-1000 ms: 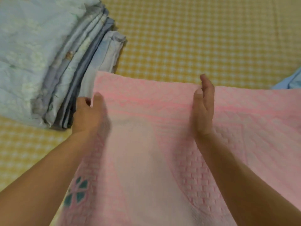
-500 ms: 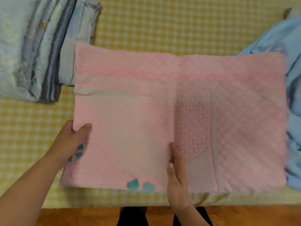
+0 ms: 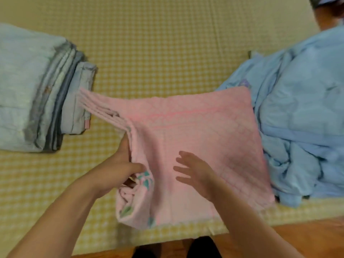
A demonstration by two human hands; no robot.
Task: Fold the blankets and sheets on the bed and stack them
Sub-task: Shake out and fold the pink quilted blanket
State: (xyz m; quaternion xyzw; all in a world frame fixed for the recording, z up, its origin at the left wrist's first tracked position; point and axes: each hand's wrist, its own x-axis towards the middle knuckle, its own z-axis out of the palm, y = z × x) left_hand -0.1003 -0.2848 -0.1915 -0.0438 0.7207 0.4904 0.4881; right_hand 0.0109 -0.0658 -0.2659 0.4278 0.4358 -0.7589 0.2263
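My left hand pinches the left edge of the pink blanket and lifts it off the bed, while my right hand hovers spread-fingered over its middle, holding nothing. The layers fanning out beyond my left hand could slip apart and spoil the fold, or snag the folded stack to its left.

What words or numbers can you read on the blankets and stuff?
None can be read.
Pink blanket: only teal flower shapes near the left hand, no letters.
Folded stack: a small pink tag, too blurred to tell.
Blue bedding: a faint purple mark, unreadable.
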